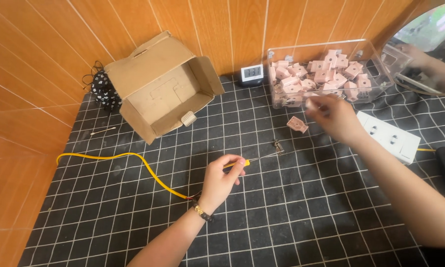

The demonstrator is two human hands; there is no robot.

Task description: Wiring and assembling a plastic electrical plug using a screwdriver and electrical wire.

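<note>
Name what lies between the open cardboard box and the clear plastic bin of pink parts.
Head view: a small digital clock stands against the wall between cardboard box and bin.

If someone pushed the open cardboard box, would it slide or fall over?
The cardboard box would probably slide easily: it lies on its side with only one small pale piece visible inside, so it looks light. It seems unlikely to tip, resting on a broad face. Its open flaps would likely bend and flop if pushed there.

cardboard box (pixel 159 84) left of clear bin (pixel 326 74), clock (pixel 252 74) between.
</note>
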